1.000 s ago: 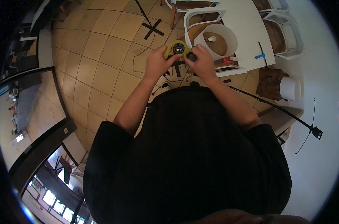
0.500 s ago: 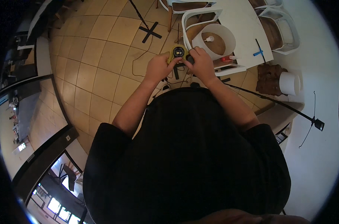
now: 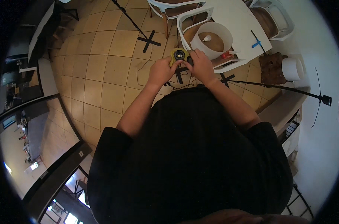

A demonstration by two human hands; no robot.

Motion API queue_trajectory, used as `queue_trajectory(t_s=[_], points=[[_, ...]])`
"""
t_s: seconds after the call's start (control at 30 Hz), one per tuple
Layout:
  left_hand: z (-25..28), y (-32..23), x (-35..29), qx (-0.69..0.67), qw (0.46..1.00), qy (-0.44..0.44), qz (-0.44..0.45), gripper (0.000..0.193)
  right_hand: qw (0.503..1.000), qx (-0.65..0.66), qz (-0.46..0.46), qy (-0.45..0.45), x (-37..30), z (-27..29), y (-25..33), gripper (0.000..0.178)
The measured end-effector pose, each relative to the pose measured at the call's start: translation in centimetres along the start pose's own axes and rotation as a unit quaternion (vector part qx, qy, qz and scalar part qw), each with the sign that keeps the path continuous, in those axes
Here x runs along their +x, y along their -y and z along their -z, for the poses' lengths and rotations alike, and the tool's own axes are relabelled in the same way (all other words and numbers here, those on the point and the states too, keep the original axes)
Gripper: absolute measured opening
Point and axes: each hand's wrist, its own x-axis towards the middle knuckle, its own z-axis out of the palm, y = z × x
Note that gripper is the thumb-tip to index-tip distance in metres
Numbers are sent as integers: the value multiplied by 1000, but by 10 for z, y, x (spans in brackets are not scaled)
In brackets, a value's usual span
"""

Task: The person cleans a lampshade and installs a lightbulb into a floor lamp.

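Above my black shirt, upper centre of the frame, my left hand (image 3: 160, 72) and right hand (image 3: 201, 67) both grasp a small yellow-and-black device (image 3: 179, 56). Just beyond it, a white round tub (image 3: 214, 30) stands on the white bench (image 3: 238, 16).

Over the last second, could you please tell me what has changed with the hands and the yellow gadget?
Very little. Both hands, left hand and right hand, still hold the yellow gadget between them beside the white tub; the view shifted slightly. The table and chair stayed put.
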Motion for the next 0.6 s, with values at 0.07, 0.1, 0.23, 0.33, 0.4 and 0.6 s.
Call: queue_trajectory(t_s=[0.07,0.1,0.23,0.33,0.4,0.6], points=[[5,-1,3,30,999,37,-9,47,1000,-2,-17,-8,-4,0,4,30],[3,1,4,32,999,37,-13,47,1000,3,-22,3,-7,-4,3,30],[-12,8,-3,-63,986,-130,-78,44,999,19,-25,12,-15,-2,16,29],[-16,7,-14,-72,988,-119,-60,43,999,15,-49,-10,-17,-1,24,29],[-17,7,-19,-58,991,-113,-41,41,998,5,-60,-27,-16,-2,30,29],[-19,16,-27,-81,984,-136,-87,38,998,-12,-58,10,-22,-2,37,28]])
